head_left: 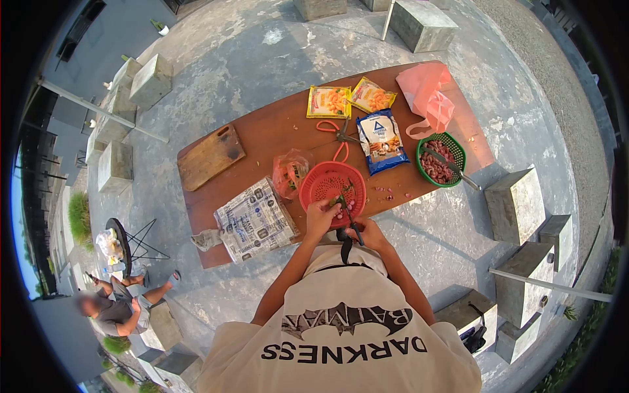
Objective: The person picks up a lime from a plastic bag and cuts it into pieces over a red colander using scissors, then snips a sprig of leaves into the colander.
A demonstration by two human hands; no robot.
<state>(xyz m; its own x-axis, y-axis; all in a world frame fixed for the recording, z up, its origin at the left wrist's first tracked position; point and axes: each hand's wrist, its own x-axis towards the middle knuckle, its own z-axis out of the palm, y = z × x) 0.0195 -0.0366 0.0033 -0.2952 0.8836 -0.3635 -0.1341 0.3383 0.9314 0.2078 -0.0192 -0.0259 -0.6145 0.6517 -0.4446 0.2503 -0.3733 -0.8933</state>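
Note:
Over the near rim of a red plastic basket (308,187), my left hand (321,217) is closed in a pinch on what looks like a small pink shallot (339,214). My right hand (372,234) is wrapped round the black handle of a knife (357,234), whose blade points away from me over the basket. A few pinkish shallots lie inside the basket near the blade. Beside the basket, bits of shallot (390,197) are scattered on the brown table (262,147). My fingers partly hide the held shallot.
Around the basket are a newspaper (255,219), an orange plastic bag (291,171), a chopping board (211,157), yellow packets (329,102), a blue packet (382,141) and a pink bag (426,92). A green basket (462,152) holds shallots and a knife. A person (124,314) sits at left.

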